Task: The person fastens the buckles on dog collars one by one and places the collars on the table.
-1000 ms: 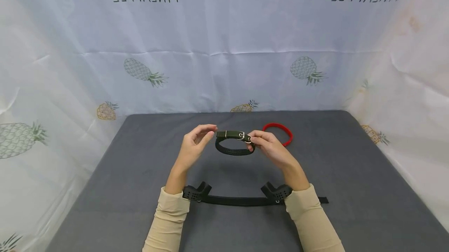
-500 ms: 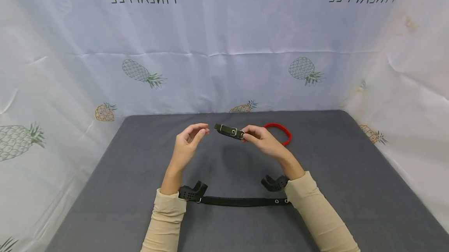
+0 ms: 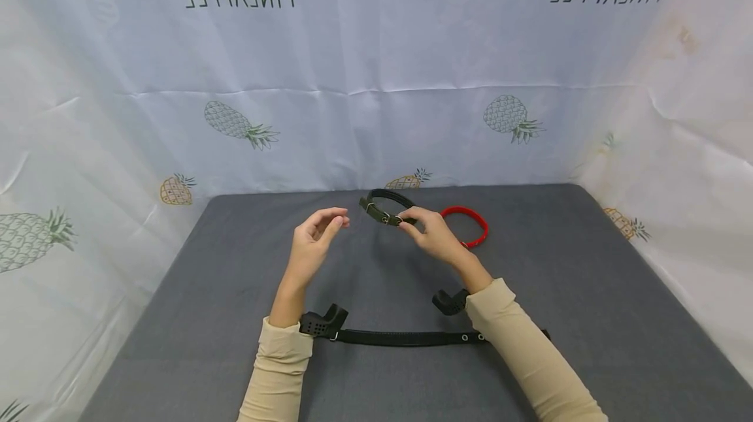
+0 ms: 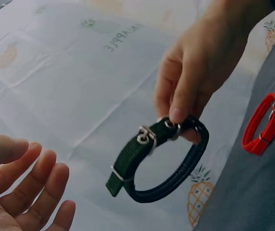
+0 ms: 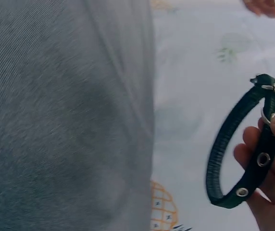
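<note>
A dark green buckled collar [image 3: 376,211] forms a closed loop in the head view. My right hand [image 3: 434,237] pinches it near the buckle, between thumb and fingers. In the left wrist view the collar [image 4: 129,159] shows a metal buckle, a keeper loop and eyelets. More eyelets run along the collar [image 5: 259,173] under the fingers in the right wrist view. My left hand [image 3: 312,236] hovers to the left of the collar, fingers relaxed and apart from it, holding nothing.
A red collar [image 3: 485,221], buckled into a ring, lies on the grey table [image 3: 194,317] behind the right hand. Closer to me, a black strap [image 3: 406,339] with eyelets is stretched out flat, its right part hidden by the sleeve. A pineapple-print curtain [image 3: 353,141] surrounds the table.
The left hand has drawn slightly left, away from the collar. Between the fingers of the right hand, the collar has turned so its loop rises behind the buckle; that hand has shifted left.
</note>
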The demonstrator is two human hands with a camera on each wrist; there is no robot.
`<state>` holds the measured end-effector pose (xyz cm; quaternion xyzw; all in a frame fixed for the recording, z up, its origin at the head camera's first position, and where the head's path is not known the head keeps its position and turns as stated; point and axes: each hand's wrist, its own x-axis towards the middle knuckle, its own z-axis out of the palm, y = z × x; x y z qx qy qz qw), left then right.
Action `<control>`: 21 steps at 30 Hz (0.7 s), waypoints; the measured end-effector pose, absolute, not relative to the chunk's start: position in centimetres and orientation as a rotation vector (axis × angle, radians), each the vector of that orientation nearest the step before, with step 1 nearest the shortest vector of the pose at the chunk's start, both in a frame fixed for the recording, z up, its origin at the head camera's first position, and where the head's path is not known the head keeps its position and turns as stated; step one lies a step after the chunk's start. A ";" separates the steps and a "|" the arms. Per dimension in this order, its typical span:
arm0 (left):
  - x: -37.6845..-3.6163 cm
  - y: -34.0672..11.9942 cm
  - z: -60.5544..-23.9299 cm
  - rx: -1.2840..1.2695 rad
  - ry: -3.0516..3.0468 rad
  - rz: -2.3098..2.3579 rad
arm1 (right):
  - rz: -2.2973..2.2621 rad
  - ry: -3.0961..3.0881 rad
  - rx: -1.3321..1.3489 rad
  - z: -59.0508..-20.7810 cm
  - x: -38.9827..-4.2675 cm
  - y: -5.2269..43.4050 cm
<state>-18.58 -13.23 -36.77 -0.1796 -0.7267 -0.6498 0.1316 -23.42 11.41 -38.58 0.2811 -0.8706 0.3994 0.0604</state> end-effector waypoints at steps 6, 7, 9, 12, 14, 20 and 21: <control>-18.7 -13.3 -36.9 -0.538 -2.089 -1.899 | 1.069 -2.583 0.812 -40.2 -24.4 10.9; -18.6 -13.3 -36.9 -0.539 -2.086 -1.904 | 1.059 -2.583 0.802 -40.4 -24.5 10.8; -18.7 -13.3 -36.9 -0.541 -2.086 -1.907 | 1.030 -2.581 0.779 -40.9 -24.7 10.7; -18.7 -13.3 -36.9 -0.536 -2.092 -1.906 | 0.989 -2.588 0.742 -41.6 -25.1 10.6; -18.8 -13.3 -36.9 -0.531 -2.098 -1.908 | 0.946 -2.605 0.722 -42.0 -25.3 10.5; -18.8 -13.1 -37.0 -0.525 -2.103 -1.928 | 0.829 -2.733 0.680 -43.1 -25.7 10.0; -18.7 -13.0 -37.0 -0.525 -2.104 -1.929 | 0.817 -2.751 0.669 -43.2 -25.7 9.9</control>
